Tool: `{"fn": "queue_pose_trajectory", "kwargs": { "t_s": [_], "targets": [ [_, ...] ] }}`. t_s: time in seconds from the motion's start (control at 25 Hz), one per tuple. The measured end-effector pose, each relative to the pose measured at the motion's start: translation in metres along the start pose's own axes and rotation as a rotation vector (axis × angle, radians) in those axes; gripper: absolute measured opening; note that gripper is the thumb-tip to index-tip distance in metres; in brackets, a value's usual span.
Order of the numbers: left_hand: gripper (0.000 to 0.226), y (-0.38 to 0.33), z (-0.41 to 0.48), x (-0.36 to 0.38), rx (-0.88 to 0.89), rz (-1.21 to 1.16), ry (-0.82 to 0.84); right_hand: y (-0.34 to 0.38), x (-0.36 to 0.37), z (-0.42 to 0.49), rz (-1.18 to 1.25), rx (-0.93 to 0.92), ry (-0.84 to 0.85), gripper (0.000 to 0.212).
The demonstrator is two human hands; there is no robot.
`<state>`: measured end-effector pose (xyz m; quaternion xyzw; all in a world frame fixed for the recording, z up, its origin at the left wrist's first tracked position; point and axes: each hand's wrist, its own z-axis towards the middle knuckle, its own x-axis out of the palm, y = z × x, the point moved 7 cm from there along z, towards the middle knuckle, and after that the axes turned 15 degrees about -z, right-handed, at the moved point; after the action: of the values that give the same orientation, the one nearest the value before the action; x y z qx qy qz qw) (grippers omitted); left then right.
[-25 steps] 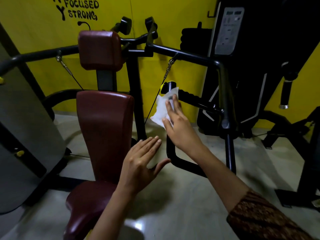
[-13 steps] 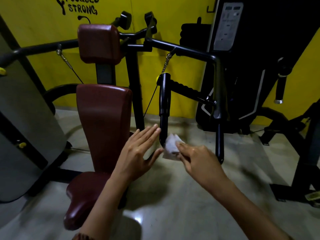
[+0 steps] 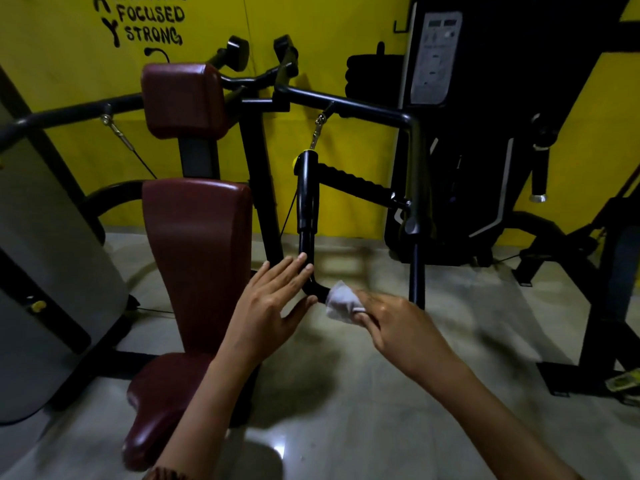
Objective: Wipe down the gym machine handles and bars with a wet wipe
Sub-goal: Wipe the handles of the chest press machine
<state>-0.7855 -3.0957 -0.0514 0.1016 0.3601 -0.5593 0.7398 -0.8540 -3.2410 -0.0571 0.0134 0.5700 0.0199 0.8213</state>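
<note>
A black upright handle bar (image 3: pixel 307 199) with a yellow end cap hangs beside the seat and bends at its lower end. My right hand (image 3: pixel 394 323) grips a crumpled white wet wipe (image 3: pixel 341 301) and presses it on the bar's lower bend (image 3: pixel 317 289). My left hand (image 3: pixel 273 303) is spread flat with fingers apart, its fingertips touching the bar just above the bend. A ribbed black grip (image 3: pixel 353 181) runs from the bar's top to the right. The long overhead bar (image 3: pixel 346 103) curves down to a post (image 3: pixel 417 265).
A dark red padded seat and backrest (image 3: pixel 197 251) with a headrest (image 3: pixel 180 98) stand at the left. A grey machine shroud (image 3: pixel 45 271) fills the far left. A black weight-stack machine (image 3: pixel 485 133) stands at the back right. The wall is yellow, the floor (image 3: pixel 346 393) pale tile.
My right hand slid the wipe from the top of the upright bar down to its lower bend. My left hand moved up and closer until its fingertips reached the bar.
</note>
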Motion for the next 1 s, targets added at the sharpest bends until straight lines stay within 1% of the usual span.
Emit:
{"fn": "queue_pose_trajectory", "kwargs": {
  "t_s": [0.04,0.08,0.16,0.2,0.36,0.44,0.52,0.6,0.64,0.72,0.84,0.88,0.96,1.0],
  "targets": [
    [0.053,0.000,0.001,-0.001,0.004,0.007,-0.008,0.004,0.004,0.002,-0.057,-0.028,-0.019,0.029],
    [0.053,0.000,0.001,-0.002,0.007,0.008,-0.018,0.009,0.008,0.006,-0.103,-0.050,-0.075,0.032],
    [0.051,-0.002,0.000,-0.001,0.010,-0.002,-0.044,0.020,0.015,0.011,-0.106,-0.078,-0.182,0.044],
    [0.049,-0.005,-0.002,0.001,0.016,0.002,-0.053,0.022,0.018,0.011,-0.086,-0.102,-0.210,0.046],
    [0.043,-0.014,-0.003,0.012,0.065,0.041,-0.057,-0.004,0.016,-0.019,-0.073,-0.102,-0.239,0.051],
    [0.042,-0.015,-0.003,0.013,0.057,0.044,-0.073,-0.025,0.013,-0.037,-0.103,-0.111,-0.295,0.046],
    [0.042,-0.015,-0.004,0.013,0.053,0.047,-0.077,-0.044,0.012,-0.047,-0.121,-0.123,-0.306,0.050],
    [0.043,-0.015,-0.004,0.013,0.050,0.043,-0.063,-0.046,0.012,-0.052,-0.134,-0.077,-0.315,0.052],
    [0.043,-0.015,-0.004,0.014,0.046,0.039,-0.059,-0.041,0.012,-0.051,-0.129,-0.043,-0.333,0.048],
    [0.044,-0.015,-0.004,0.013,0.043,0.032,-0.063,-0.028,0.017,-0.044,-0.117,-0.017,-0.328,0.038],
    [0.045,-0.016,-0.003,0.012,0.054,0.028,-0.062,-0.030,0.019,-0.037,-0.122,-0.077,-0.289,0.033],
    [0.046,-0.016,-0.003,0.013,0.055,0.028,-0.057,-0.037,0.019,-0.036,-0.085,-0.064,-0.253,0.037],
    [0.047,-0.015,-0.002,0.013,0.048,0.019,-0.056,-0.055,0.024,-0.031,0.002,0.031,-0.152,0.063],
    [0.046,-0.015,-0.002,0.013,0.041,0.014,-0.058,-0.062,0.028,-0.028,0.050,0.082,-0.111,0.072]
  ]
}}
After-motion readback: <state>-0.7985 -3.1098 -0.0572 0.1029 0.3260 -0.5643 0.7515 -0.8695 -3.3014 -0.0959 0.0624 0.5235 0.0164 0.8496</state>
